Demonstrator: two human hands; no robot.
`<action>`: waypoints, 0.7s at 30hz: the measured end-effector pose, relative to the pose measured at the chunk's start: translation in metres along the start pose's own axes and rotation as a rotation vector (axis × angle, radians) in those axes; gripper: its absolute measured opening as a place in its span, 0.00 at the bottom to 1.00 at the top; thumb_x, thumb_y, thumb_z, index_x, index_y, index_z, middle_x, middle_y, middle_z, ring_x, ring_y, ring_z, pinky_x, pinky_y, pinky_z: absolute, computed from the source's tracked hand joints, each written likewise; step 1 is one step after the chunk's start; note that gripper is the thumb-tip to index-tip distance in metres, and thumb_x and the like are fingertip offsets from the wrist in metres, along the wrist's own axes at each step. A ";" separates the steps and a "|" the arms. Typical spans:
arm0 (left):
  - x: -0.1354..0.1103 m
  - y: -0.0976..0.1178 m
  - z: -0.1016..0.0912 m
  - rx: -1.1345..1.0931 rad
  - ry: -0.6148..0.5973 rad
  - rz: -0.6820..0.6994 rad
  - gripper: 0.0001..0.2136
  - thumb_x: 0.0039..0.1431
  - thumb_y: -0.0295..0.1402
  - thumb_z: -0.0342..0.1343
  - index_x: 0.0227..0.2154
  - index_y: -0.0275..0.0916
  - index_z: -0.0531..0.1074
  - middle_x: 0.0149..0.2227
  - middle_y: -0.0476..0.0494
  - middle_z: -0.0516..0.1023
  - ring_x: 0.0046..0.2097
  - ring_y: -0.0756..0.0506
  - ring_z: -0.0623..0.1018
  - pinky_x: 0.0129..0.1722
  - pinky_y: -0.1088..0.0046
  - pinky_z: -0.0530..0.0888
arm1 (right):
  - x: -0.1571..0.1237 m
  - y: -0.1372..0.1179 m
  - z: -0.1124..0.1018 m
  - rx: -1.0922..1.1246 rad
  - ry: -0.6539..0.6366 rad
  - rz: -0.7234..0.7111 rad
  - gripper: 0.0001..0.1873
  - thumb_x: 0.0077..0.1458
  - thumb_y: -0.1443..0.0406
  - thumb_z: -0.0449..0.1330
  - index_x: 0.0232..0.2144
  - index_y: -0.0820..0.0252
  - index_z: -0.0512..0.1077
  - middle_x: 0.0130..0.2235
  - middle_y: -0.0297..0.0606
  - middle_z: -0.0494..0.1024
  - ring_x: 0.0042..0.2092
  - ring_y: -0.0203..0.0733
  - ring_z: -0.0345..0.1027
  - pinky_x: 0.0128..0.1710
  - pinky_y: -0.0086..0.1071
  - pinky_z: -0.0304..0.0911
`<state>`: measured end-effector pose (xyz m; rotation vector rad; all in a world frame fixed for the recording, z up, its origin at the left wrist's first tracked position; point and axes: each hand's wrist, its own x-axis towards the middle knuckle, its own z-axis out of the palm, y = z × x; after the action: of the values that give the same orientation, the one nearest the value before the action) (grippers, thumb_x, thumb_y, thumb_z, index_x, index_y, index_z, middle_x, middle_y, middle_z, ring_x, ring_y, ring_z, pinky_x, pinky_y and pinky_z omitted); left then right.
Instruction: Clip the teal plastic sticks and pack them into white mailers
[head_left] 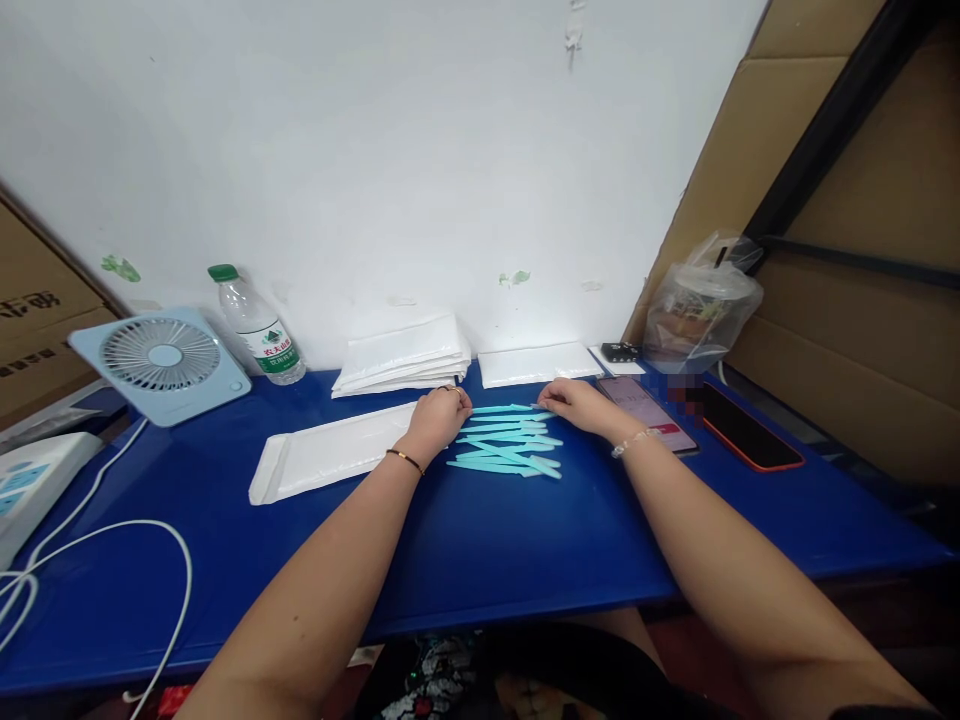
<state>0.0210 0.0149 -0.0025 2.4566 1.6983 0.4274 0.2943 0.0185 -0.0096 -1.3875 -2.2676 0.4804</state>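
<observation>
Several slim turquoise sticks, shaped like eyebrow razors (510,442), lie in a loose row on the blue table between my hands. The farthest razor (501,409) runs from one hand to the other. My left hand (441,415) is closed in a pinch at its left end, partly over the corner of a white padded envelope (326,458). At its right end, the thumb and fingertips of my right hand (571,404) are pinched together. Some razors cross over one another at the near side of the row.
Stacked padded envelopes (401,358) and another white envelope (536,364) lie by the wall. Leftward are a water bottle (262,335), a fan (161,362), a power strip (41,475) and white cables. Rightward are two phones (652,412) (750,428) and a bagged cup (697,310).
</observation>
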 end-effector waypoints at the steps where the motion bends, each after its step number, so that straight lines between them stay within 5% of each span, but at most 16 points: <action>1: 0.000 0.000 0.000 0.002 0.005 0.005 0.05 0.55 0.33 0.52 0.31 0.41 0.72 0.36 0.47 0.77 0.37 0.47 0.74 0.35 0.74 0.66 | 0.000 -0.001 0.000 0.006 0.001 0.000 0.08 0.54 0.66 0.54 0.31 0.60 0.73 0.35 0.38 0.76 0.36 0.39 0.68 0.36 0.30 0.59; 21: -0.001 -0.003 -0.002 -0.026 0.025 0.062 0.04 0.55 0.32 0.53 0.30 0.42 0.72 0.33 0.49 0.76 0.36 0.47 0.74 0.35 0.73 0.66 | 0.003 -0.005 0.007 -0.009 0.033 -0.039 0.09 0.56 0.65 0.53 0.32 0.60 0.74 0.35 0.39 0.75 0.37 0.40 0.68 0.37 0.31 0.61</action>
<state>0.0172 0.0152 -0.0016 2.5019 1.6185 0.4860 0.2863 0.0185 -0.0123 -1.3428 -2.2688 0.4319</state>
